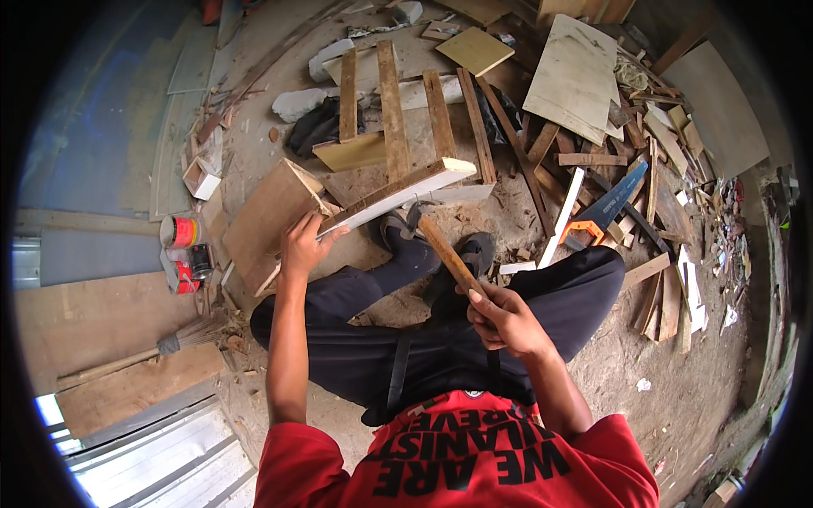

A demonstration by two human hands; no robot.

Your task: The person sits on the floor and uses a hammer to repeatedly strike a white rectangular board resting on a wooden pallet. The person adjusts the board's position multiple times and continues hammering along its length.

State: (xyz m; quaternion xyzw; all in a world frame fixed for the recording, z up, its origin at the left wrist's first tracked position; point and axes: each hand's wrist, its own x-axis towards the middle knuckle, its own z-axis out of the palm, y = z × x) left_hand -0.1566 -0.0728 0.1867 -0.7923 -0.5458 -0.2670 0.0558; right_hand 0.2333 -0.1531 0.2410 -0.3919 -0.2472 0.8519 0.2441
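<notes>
My right hand is wrapped round the wooden handle of a hammer. The hammer's dark head is up against the near side of a long wooden board with a white face, or just in front of it; I cannot tell if they touch. My left hand grips the left end of this board, thumb on the white side. Several wooden slats reach away from the board, forming a frame. A brown plywood box stands left of the board, close to my left hand.
A handsaw with an orange handle lies on scrap wood at the right. Pale panels lean on that heap. Red-labelled cans sit at the left, with a broom nearer. My legs are bent beneath the frame's near edge.
</notes>
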